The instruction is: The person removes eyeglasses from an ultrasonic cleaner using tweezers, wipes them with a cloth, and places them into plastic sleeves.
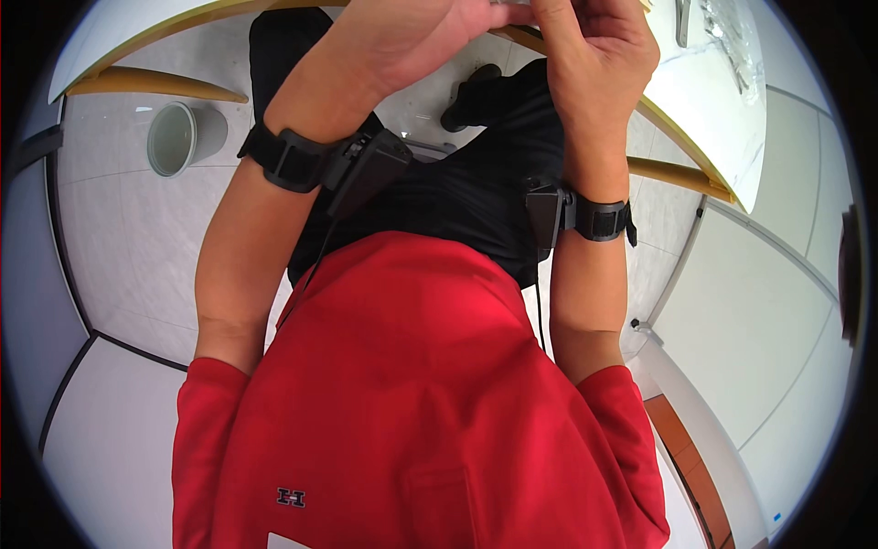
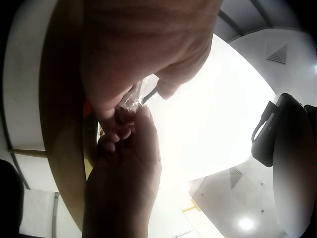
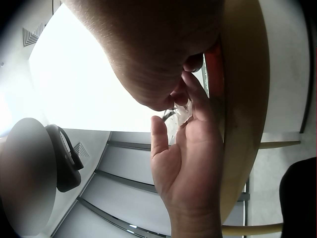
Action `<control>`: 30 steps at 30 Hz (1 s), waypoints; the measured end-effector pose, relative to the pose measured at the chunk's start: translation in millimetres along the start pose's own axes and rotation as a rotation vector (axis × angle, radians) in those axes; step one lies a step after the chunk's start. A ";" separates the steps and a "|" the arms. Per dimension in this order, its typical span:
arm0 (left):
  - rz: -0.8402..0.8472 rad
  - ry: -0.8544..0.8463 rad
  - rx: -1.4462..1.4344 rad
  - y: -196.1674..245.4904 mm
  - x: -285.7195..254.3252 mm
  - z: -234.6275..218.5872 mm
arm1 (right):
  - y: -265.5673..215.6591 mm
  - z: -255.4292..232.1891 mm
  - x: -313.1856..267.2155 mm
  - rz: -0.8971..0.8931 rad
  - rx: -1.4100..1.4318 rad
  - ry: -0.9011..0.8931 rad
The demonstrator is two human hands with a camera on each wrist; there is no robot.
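Both hands meet at the table edge. My left hand (image 1: 412,41) has its fingertips and thumb around a crumpled piece of clear plastic (image 2: 131,99), like a small bag. From the other side, my right hand (image 1: 604,55) pinches the same plastic between thumb and fingers. A thin, dark, metal-looking piece (image 2: 150,95) shows between the left thumb and the right fingertips in the left wrist view. In the right wrist view the left thumb stands out from its fingers, with plastic (image 3: 173,130) between them. The knuckles hide most of the plastic.
The white table (image 1: 732,137) curves in front with a wooden rim. To the right lie a slim metal piece (image 1: 683,23) and a clear plastic bag (image 1: 727,41) with small shiny parts. A grey bin (image 1: 215,133) stands on the floor at left, near a wooden table leg (image 1: 155,82).
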State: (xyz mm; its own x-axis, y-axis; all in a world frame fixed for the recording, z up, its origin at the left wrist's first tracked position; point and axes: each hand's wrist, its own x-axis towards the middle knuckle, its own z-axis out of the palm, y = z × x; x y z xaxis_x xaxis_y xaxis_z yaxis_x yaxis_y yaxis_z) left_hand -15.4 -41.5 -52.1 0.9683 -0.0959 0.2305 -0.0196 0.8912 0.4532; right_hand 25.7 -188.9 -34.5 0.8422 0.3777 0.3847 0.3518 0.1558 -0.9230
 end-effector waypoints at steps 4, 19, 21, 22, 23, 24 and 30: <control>-0.003 -0.023 -0.012 1.3 0.2 0.3 | -3.6 2.8 -0.8 0.030 0.028 0.006; -0.008 -0.001 0.002 0.9 0.1 -0.5 | -3.3 3.7 -0.7 0.031 0.066 -0.008; -0.007 0.003 0.006 0.8 -0.3 -0.4 | -3.3 3.5 -1.0 0.032 0.063 -0.006; -0.007 0.007 0.010 1.5 -0.5 2.2 | -2.8 2.9 -0.9 0.031 0.063 -0.006; -0.007 0.007 0.011 2.2 -1.1 4.8 | -1.9 2.1 -0.8 0.027 0.058 -0.008; -0.015 0.039 0.026 3.0 -2.5 7.3 | -1.3 1.8 -1.0 0.023 0.053 -0.011; -0.006 0.001 0.008 0.6 -0.2 -0.5 | -2.5 2.2 -0.6 0.031 0.049 -0.006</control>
State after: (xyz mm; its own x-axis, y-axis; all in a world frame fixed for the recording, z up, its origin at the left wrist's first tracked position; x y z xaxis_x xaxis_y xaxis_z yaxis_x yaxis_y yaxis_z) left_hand -15.4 -40.7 -52.3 0.9686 -0.1008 0.2273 -0.0160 0.8870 0.4615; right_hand 23.4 -187.5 -32.4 0.8496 0.3888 0.3563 0.3051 0.1888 -0.9334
